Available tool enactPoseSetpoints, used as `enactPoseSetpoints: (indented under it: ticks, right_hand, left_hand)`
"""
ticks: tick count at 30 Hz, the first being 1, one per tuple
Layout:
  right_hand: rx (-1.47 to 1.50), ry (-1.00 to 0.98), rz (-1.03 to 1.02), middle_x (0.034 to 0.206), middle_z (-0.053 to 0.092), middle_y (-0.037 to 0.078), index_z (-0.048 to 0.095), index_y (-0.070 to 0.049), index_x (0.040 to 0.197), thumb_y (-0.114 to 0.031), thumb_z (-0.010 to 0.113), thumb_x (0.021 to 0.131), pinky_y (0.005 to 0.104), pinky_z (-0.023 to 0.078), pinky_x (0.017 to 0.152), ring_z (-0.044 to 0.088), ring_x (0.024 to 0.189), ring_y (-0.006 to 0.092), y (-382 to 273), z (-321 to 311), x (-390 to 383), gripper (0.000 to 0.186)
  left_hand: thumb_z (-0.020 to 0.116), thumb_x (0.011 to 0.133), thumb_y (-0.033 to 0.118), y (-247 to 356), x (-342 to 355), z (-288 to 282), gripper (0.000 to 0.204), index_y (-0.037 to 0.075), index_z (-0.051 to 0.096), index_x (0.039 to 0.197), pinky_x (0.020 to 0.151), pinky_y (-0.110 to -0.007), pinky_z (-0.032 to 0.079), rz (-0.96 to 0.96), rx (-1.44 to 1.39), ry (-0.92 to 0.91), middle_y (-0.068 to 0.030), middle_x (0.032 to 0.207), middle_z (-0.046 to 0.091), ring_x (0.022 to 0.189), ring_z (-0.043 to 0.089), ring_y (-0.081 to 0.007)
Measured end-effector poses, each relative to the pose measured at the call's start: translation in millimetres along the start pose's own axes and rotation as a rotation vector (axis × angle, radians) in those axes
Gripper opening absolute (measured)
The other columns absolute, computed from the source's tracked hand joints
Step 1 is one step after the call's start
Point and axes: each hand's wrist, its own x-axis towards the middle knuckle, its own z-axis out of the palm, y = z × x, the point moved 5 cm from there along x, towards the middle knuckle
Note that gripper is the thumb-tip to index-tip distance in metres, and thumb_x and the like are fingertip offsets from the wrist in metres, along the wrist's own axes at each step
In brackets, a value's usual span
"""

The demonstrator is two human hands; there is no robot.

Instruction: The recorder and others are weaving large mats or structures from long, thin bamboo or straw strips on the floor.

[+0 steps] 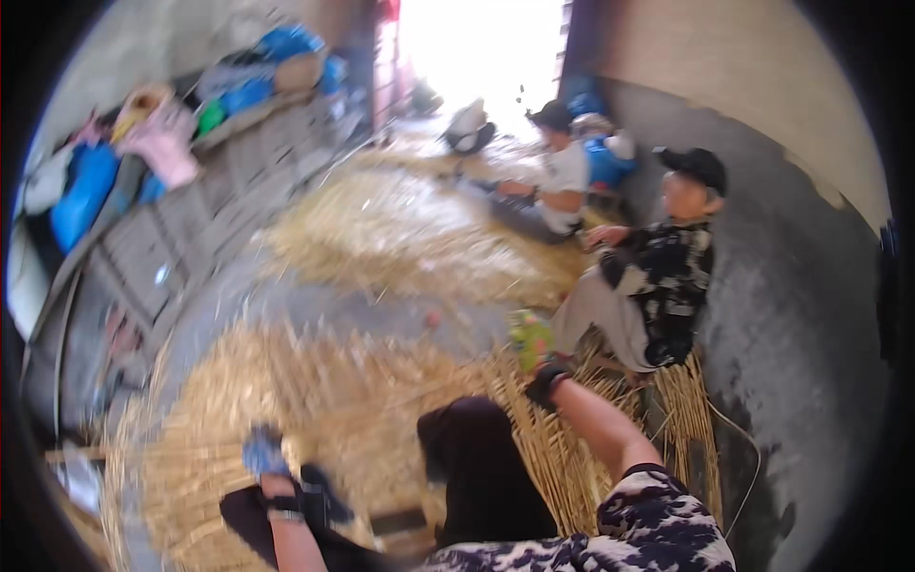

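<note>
I sit with my knees bent over loose yellow straw stalks (343, 381). My left hand (262, 448), in a blue glove with a dark band at the wrist, is low on the left above the straw, smeared by motion. On the right, my right hand (536, 367) is raised beside my knee, with a dark band at the wrist and a blurred green-yellow shape (529, 334) at the fingers, either a glove or something held. Bundled stalks (681, 419) lie beyond my right forearm.
A seated person (672, 276) in a dark cap is close at right. Another (558, 181) sits farther back on straw, near a crouched figure (467, 124) by the bright doorway. Bags and cloth (81, 200) top a wooden partition (195, 214) at left.
</note>
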Motion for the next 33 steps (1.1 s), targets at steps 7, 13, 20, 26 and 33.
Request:
enactPoseSetpoints:
  ticks: [7,13,20,26,33]
  right_hand:
    - [0.960,-0.786,0.369,0.092,0.057,0.007,0.053,-0.005,0.100,-0.031,0.049,0.081,0.0264,0.043,0.065,0.051,0.073,0.0130,-172.0,166.2,-72.2,0.032]
    - [0.954,-1.001,0.194,0.094,0.057,0.008,0.054,-0.004,0.098,-0.038,0.046,0.082,0.0283,0.043,0.071,0.053,0.080,0.0174,-141.1,292.4,-119.0,0.038]
    - [-0.365,-0.684,-0.769,0.123,0.041,0.016,0.019,-0.005,0.130,-0.033,0.054,0.079,0.0304,0.031,0.094,0.037,0.116,0.0237,-252.7,224.9,-144.9,0.068]
    - [-0.187,-1.486,0.485,0.075,0.062,0.007,0.047,-0.003,0.114,-0.031,0.056,0.079,0.0199,0.046,0.049,0.057,0.057,0.0091,-180.4,143.9,-180.3,0.046]
    - [-0.088,-1.498,0.284,0.071,0.060,0.004,0.059,-0.003,0.096,-0.024,0.056,0.079,0.0180,0.044,0.049,0.057,0.059,0.0092,-160.2,138.8,-123.2,0.028]
  left_hand:
    - [0.062,0.075,0.024,-9.8,-38.1,120.0,0.055,0.002,0.038,0.119,0.069,-0.037,0.046,-1.148,-1.558,-0.422,-0.0120,0.113,0.042,0.100,0.044,-0.0234]
    - [0.063,0.073,0.016,248.7,-41.0,10.2,0.056,0.005,0.036,0.120,0.070,-0.026,0.045,0.071,-1.291,-0.903,-0.0084,0.113,0.042,0.087,0.050,-0.0135]
    - [0.046,0.084,0.022,238.1,18.0,-49.4,0.026,0.004,0.054,0.101,0.061,-0.024,0.045,0.099,-1.416,-0.376,-0.0016,0.081,0.056,0.071,0.053,-0.0113]
    - [0.050,0.083,0.023,53.2,140.1,-151.8,0.024,0.007,0.056,0.099,0.058,-0.019,0.038,-0.124,-1.626,0.273,0.0010,0.079,0.055,0.065,0.048,-0.0067]
    - [0.057,0.078,0.020,-216.1,186.1,-136.4,0.015,0.008,0.059,0.088,0.062,-0.021,0.041,-0.117,-1.802,0.322,0.0013,0.080,0.059,0.071,0.053,-0.0097]
